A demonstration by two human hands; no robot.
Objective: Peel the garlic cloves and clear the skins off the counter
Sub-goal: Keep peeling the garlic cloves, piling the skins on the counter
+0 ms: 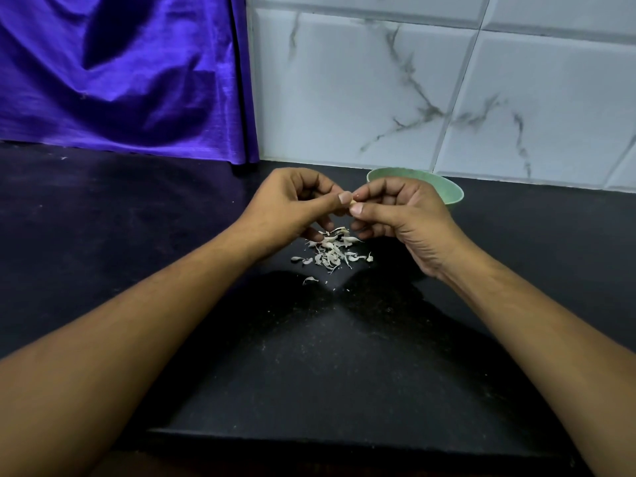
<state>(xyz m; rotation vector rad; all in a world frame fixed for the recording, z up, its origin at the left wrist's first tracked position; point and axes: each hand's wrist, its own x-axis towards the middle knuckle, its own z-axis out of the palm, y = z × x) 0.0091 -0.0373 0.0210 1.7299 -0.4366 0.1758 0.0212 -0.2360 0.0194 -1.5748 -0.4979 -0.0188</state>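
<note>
A small pale garlic clove is pinched between the fingertips of both hands, held above the black counter. My left hand pinches it from the left with thumb and curled fingers. From the right, my right hand pinches it with thumb and forefinger. Most of the clove is hidden by the fingers. Directly below the hands lies a loose pile of white garlic skins, with a few stray flakes nearer to me.
A light green bowl stands behind my right hand near the marble-tiled wall; its contents are hidden. A purple cloth hangs at the back left, down to the counter. The counter's front edge runs near the bottom.
</note>
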